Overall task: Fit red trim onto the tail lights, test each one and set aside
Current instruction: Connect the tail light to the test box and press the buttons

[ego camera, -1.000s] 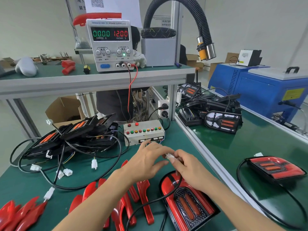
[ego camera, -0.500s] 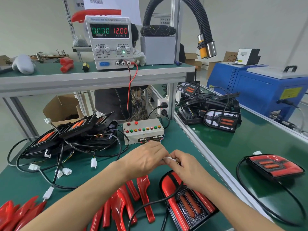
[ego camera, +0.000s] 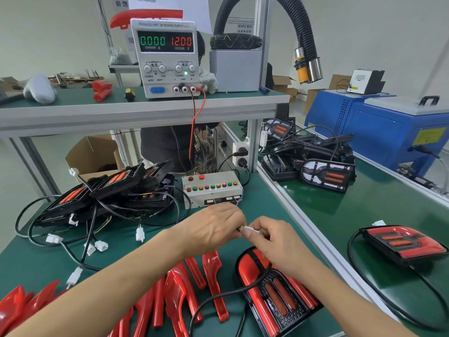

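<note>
While both hands' fingers pinch the white connector, the tail light lies just below

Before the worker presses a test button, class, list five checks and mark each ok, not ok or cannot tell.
1. Power supply on, reading 12.00 volts: ok.
2. Current reads 0.000, so no lamp draws yet: ok.
3. White connector pinched between left hand and right hand: ok.
4. Connector fully mated with the test box lead: cannot tell, fingers hide it.
5. Red trim seated on the tail light under the right wrist: ok where visible; part hidden.
</note>
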Motion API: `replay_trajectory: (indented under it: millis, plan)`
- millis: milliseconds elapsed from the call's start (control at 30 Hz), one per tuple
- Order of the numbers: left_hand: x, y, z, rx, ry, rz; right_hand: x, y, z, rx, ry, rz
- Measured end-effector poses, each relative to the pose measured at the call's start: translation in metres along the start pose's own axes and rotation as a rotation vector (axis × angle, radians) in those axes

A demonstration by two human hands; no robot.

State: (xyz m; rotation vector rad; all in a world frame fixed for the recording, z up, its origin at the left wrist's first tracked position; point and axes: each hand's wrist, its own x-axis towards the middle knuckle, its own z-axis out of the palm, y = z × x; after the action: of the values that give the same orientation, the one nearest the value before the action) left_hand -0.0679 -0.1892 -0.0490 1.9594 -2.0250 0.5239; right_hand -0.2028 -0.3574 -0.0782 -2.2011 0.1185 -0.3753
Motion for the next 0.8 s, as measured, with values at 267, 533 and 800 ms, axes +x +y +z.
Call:
replay_trajectory:
  millis: [267, 533, 800]
  plan:
    - [-0.012, -0.01, -0.005, -0.012, 0.052, -0.083, -0.006, 0.007, -0.017, 0.088, 0.048, 0.129]
    - [-0.014, -0.014, 0.019, 0.049, 0.086, -0.428, 0.004, 0.011, -0.002, -0.057, -0.172, 0.219]
    - [-0.018, -0.017, 0.042, 0.166, -0.184, -0.563, -0.018, 0.037, -0.03, -0.333, -0.142, 0.499]
